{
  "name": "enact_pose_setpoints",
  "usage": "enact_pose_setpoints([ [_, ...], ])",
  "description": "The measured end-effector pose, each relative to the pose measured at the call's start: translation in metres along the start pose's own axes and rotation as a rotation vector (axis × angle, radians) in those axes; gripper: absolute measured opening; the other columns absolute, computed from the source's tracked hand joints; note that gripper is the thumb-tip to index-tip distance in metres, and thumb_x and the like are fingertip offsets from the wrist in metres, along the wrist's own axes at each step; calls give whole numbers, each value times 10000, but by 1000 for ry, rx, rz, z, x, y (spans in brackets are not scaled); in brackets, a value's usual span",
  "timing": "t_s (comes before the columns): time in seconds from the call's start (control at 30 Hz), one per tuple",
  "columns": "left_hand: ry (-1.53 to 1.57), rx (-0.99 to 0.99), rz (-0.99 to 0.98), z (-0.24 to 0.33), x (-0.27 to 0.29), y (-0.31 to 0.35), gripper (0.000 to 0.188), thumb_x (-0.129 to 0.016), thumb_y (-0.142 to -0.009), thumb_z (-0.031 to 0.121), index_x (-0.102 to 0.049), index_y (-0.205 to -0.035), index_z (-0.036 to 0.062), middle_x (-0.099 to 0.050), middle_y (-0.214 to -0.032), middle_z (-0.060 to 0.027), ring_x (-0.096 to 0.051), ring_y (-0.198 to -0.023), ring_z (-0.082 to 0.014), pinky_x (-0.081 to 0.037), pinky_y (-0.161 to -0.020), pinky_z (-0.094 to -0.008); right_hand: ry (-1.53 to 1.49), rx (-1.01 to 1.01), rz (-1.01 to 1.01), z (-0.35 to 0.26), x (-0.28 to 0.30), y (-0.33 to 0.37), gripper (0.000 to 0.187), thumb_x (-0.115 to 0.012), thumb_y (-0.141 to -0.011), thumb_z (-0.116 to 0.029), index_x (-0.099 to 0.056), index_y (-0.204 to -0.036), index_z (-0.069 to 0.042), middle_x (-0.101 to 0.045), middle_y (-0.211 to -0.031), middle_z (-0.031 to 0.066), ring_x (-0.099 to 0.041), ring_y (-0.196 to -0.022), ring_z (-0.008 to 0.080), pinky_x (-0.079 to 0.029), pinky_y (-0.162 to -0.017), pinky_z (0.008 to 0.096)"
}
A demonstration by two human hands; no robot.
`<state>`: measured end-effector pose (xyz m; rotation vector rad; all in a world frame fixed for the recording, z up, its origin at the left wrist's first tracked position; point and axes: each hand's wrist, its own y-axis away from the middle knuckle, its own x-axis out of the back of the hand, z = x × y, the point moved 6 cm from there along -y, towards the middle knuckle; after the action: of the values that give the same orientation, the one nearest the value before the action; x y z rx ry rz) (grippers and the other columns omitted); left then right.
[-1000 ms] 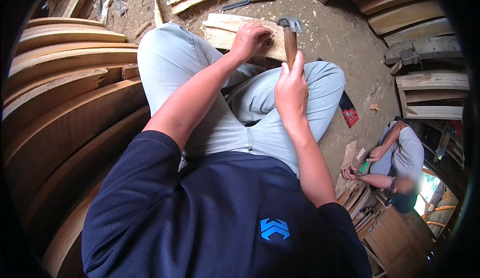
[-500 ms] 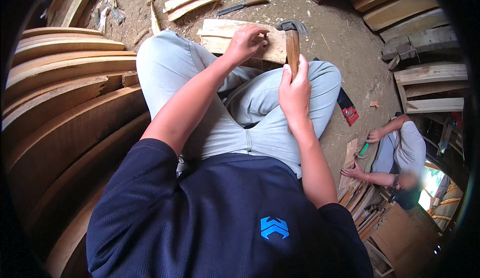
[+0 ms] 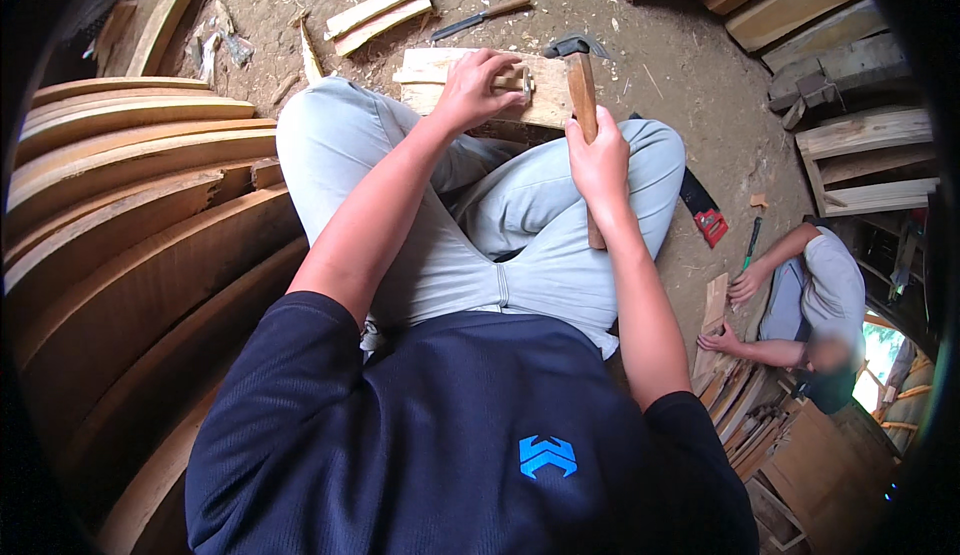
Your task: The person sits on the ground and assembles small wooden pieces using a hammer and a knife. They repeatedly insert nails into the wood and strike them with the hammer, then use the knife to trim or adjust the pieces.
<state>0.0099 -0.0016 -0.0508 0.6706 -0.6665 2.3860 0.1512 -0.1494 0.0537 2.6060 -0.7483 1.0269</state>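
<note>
My right hand [image 3: 600, 165] is wrapped around the wooden handle of a hammer [image 3: 582, 85], whose dark metal head points away from me beyond my knee. In front of my crossed legs lies a pale wooden board [image 3: 548, 105]. My left hand [image 3: 478, 90] is closed over a narrow wooden strip [image 3: 420, 77] on top of that board, fingers curled across it. A small light piece shows at the strip's right end, too small to name. The hammer head is just right of the board, apart from the strip.
Beyond the board lie a long-handled knife [image 3: 484, 18] and split wood pieces [image 3: 378, 17]. A saw with a red handle [image 3: 711, 227] rests right of my knee. Curved planks [image 3: 150, 165] stack up at left. At right a co-worker [image 3: 815, 285] holds a green tool and wood.
My left hand has closed down on a wooden strip, which now shows on the board. The hammer has shifted slightly, its head turned a little. The co-worker's tool has swung away from the wood.
</note>
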Motion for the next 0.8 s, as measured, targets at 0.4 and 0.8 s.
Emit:
enact_pose_setpoints([
  [0.4, -216, 68, -21, 17, -5, 1, 619, -798, -736, 518, -640, -1309, 342, -588, -1178, -53, -530, -1142, -283, -391, -961, -470, 45, -111, -47, 15, 2, 17, 294, -644, -927, -176, -604, -1135, 27, -678, -908, 300, -654, -928, 490, -521, -732, 515],
  [0.8, -245, 96, 13, 16, -12, 3, 542, -809, -718, 481, -717, -1235, 349, -584, -1134, -42, -529, -1092, -264, -387, -956, -439, 62, -13, -89, 8, 1, 11, 352, -621, -945, -187, -575, -1209, 41, -671, -938, 323, -643, -952, 501, -518, -757, 538],
])
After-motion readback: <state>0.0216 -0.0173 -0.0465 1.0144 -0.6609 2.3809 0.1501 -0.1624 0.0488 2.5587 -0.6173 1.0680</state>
